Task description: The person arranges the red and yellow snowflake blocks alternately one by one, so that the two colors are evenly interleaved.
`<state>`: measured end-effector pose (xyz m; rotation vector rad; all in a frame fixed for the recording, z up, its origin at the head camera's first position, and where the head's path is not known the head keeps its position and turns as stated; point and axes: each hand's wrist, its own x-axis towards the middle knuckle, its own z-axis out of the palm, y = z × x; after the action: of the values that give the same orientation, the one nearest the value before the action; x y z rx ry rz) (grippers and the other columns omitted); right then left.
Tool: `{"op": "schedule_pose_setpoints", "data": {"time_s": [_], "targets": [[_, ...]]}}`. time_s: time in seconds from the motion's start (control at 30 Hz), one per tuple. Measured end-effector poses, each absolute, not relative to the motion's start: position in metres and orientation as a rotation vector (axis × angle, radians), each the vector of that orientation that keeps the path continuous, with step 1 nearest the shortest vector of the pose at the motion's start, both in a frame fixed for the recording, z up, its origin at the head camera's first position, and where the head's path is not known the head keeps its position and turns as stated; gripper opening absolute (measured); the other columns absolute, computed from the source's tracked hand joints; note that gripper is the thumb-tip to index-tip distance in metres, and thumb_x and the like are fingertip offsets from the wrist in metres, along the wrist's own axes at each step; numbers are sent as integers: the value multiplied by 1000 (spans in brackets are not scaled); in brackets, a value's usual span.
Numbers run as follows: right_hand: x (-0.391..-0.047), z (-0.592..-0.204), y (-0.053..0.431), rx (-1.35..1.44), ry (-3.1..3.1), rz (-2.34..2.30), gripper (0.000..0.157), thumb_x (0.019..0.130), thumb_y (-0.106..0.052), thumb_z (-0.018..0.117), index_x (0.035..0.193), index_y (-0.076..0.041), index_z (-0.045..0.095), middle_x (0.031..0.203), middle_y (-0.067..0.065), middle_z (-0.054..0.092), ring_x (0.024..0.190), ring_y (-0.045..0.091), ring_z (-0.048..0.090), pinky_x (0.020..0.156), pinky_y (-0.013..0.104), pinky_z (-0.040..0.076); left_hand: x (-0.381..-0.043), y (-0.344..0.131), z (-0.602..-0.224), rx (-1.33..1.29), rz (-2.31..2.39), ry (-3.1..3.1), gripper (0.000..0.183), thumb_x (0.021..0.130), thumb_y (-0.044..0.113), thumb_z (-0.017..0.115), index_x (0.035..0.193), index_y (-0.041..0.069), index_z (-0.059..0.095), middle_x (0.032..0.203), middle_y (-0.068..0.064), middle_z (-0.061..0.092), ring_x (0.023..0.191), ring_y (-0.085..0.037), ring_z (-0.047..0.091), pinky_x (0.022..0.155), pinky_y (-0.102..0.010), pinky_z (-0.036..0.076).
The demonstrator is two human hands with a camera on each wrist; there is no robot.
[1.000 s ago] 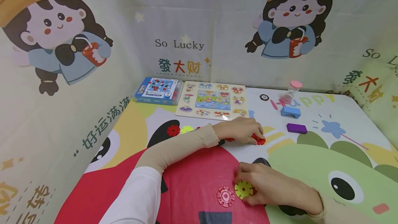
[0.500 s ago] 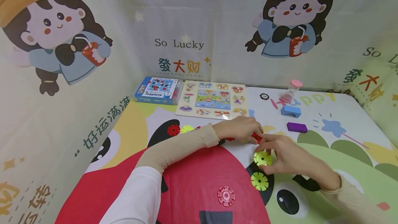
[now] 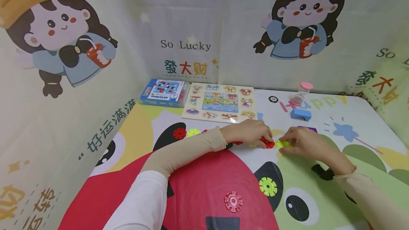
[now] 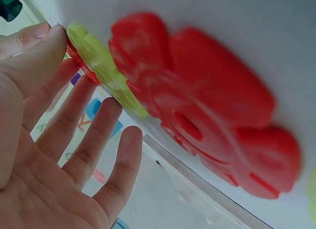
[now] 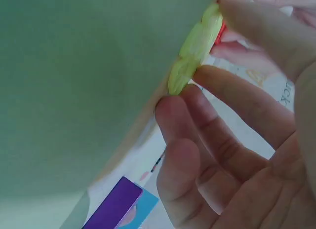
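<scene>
My left hand (image 3: pixel 249 132) pinches a red slotted flower-shaped disc (image 3: pixel 268 142) flat on the table. Just right of it, my right hand (image 3: pixel 306 144) holds a yellow-green disc (image 3: pixel 283 144) between thumb and fingers, close beside the red one. In the left wrist view, a yellow-green disc (image 4: pixel 103 68) and a larger-looking red disc (image 4: pixel 197 105) lie in line behind the pinched one. More of the row shows past the left forearm: a red disc (image 3: pixel 179 133) and a yellow-green disc (image 3: pixel 193 132). The forearm hides part of the row.
Nearer me lie a loose yellow-green disc (image 3: pixel 268 186) and a pinkish-red disc (image 3: pixel 233 201). Behind stand a wooden puzzle board (image 3: pixel 220 103) and a boxed set (image 3: pixel 164 92). To the right are a blue arch block (image 3: pixel 301 114), a purple block (image 5: pixel 113 204) and a sand timer (image 3: pixel 301 93).
My right hand has picked up a yellow-green disc from the near side and carried it away from me, to the right end of the row. The left hand has stayed at the red disc.
</scene>
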<state>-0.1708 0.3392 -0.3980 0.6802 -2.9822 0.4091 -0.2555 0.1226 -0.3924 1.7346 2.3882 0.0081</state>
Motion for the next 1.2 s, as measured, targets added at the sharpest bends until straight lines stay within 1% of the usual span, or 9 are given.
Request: {"op": "schedule_pose_setpoints", "data": {"time_s": [0.13, 0.27, 0.37, 0.47, 0.57, 0.67, 0.77, 0.93, 1.2], "targets": [[-165, -398, 334, 615, -2987, 352, 46, 69, -51, 79, 102, -19, 75, 88, -7, 67, 73, 5, 57, 55, 17, 45, -256, 122, -393, 1733, -5, 2394, 39, 89, 41, 63, 128, 35, 59, 131, 16, 56, 116, -4, 49, 91, -20, 42], [-149, -393, 315, 606, -2911, 372, 38, 68, -47, 82, 96, -22, 75, 86, -9, 64, 73, 6, 58, 56, 17, 45, -257, 123, -392, 1729, 30, 2375, 39, 87, 42, 65, 125, 34, 61, 128, 14, 58, 114, -3, 50, 93, -21, 43], [-125, -389, 285, 807, -2833, 434, 33, 68, -44, 82, 95, -27, 73, 90, -15, 61, 77, 1, 57, 60, 19, 48, -258, 127, -391, 1722, 89, 2357, 40, 85, 45, 66, 123, 34, 63, 121, 14, 61, 107, -1, 52, 90, -20, 43], [-98, -388, 252, 1135, -2817, 450, 41, 73, -51, 76, 109, -34, 68, 103, -19, 57, 91, -3, 54, 72, 23, 51, -259, 133, -389, 1687, 140, 2363, 44, 82, 49, 68, 123, 35, 63, 119, 17, 62, 105, 0, 52, 88, -19, 43], [-77, -391, 231, 1398, -2846, 365, 52, 79, -61, 64, 126, -41, 56, 119, -16, 52, 108, 1, 48, 81, 30, 51, -257, 142, -388, 1665, 140, 2370, 49, 82, 51, 67, 128, 36, 58, 126, 18, 58, 114, 1, 49, 92, -19, 41], [-65, -394, 221, 1493, -2846, 280, 56, 82, -62, 59, 134, -43, 48, 128, -12, 49, 115, 7, 46, 85, 36, 51, -253, 151, -388, 1671, 81, 2353, 53, 83, 52, 65, 133, 39, 52, 135, 18, 51, 122, -1, 43, 96, -20, 39], [-60, -397, 215, 1503, -2784, 241, 56, 84, -60, 58, 135, -40, 47, 127, -10, 50, 114, 8, 46, 85, 35, 50, -250, 156, -391, 1683, 21, 2337, 54, 85, 52, 63, 135, 40, 48, 141, 19, 46, 127, -2, 40, 98, -21, 39], [-57, -402, 201, 1528, -2675, 210, 53, 87, -54, 58, 136, -34, 48, 119, -10, 51, 107, 6, 47, 83, 29, 49, -250, 157, -396, 1693, 5, 2344, 49, 86, 49, 62, 134, 40, 51, 140, 20, 47, 122, -2, 41, 93, -20, 39], [-61, -401, 180, 1568, -2645, 180, 38, 87, -45, 63, 122, -29, 57, 109, -13, 53, 99, 1, 47, 80, 21, 48, -246, 161, -392, 1781, -79, 2340, 40, 90, 48, 59, 128, 41, 56, 137, 19, 50, 120, -5, 45, 93, -21, 40]]}}
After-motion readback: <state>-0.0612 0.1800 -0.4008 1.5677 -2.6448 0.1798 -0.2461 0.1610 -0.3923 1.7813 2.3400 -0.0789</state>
